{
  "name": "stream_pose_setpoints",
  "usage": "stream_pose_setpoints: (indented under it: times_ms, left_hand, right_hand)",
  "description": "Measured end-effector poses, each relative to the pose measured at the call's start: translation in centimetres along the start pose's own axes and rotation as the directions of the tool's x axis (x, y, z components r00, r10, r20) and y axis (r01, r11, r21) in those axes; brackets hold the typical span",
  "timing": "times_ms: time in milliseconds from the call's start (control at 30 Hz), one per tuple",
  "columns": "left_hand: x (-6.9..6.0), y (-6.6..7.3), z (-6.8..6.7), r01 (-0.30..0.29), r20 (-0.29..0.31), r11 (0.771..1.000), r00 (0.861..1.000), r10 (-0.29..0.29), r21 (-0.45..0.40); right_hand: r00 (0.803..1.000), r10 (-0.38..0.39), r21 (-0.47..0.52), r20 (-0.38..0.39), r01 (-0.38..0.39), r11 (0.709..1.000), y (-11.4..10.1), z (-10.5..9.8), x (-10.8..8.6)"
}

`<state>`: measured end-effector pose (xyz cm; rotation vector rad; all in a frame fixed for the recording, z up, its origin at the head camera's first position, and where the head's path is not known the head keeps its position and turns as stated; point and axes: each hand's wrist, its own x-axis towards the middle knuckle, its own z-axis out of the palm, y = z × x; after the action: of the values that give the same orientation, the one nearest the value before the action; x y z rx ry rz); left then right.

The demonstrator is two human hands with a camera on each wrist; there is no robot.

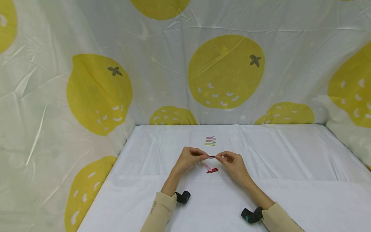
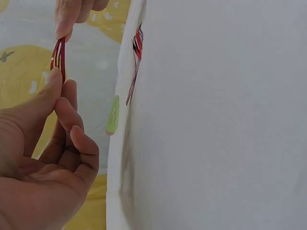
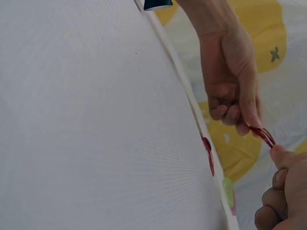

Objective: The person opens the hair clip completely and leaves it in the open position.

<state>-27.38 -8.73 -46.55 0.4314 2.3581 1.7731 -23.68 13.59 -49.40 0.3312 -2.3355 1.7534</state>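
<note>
A dark red hair clip [image 1: 212,157] is stretched between both hands above the white table. My left hand [image 1: 188,160] pinches one end between thumb and fingers, and my right hand [image 1: 235,166] pinches the other end. In the left wrist view the clip [image 2: 58,57] stands nearly upright between the fingertips, its slots showing. Below the hands lie a red clip [image 1: 212,170] and a pink clip [image 1: 207,167], close together. Beyond the hands, a green clip [image 1: 210,144] lies nearest in a short column with several pinkish clips [image 1: 210,139].
A white cloth [image 1: 290,199] covers the table. Behind it and at the sides hangs a pale curtain [image 1: 162,71] with yellow lemon prints. Black devices are on both wrists, the left one [image 1: 183,197] and the right one [image 1: 252,215], beside beige sleeves.
</note>
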Motion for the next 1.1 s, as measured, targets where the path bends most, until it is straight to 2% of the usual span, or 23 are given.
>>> stream_pose_setpoints:
  times_ms: [133,267,467,533,633,900,1100]
  left_hand:
    - [0.13,-0.08,0.01,-0.045,-0.009,0.999,0.999,0.045,0.000]
    - [0.13,0.07,0.07,-0.101,-0.003,0.995,0.995,0.101,0.006]
    - [0.13,0.33,0.36,-0.214,-0.007,0.974,0.976,0.216,0.078]
    - [0.18,0.35,0.49,-0.236,-0.015,0.968,0.971,0.238,0.090]
    - [0.23,0.38,0.66,-0.243,-0.023,0.964,0.969,0.247,0.106]
    - [0.07,0.45,0.60,-0.225,-0.014,0.969,0.974,0.228,0.101]
    - [0.14,0.24,0.42,-0.205,-0.010,0.975,0.978,0.206,0.091]
  right_hand:
    - [1.000,0.018,-0.006,0.000,-0.018,1.000,-0.33,0.09,0.03]
    - [1.000,0.005,-0.016,-0.009,-0.005,1.000,-0.48,0.15,0.02]
    - [0.999,-0.023,-0.042,-0.038,0.021,0.999,-0.18,0.13,-0.15]
    - [0.999,-0.032,-0.031,-0.042,0.030,0.999,-0.04,0.16,-0.21]
    - [0.998,-0.050,-0.021,-0.047,0.049,0.999,0.03,0.31,-0.25]
    - [0.995,-0.071,-0.049,-0.071,0.067,0.997,-0.06,0.60,-0.24]
    - [0.997,-0.054,-0.044,-0.061,0.051,0.998,0.05,0.56,-0.17]
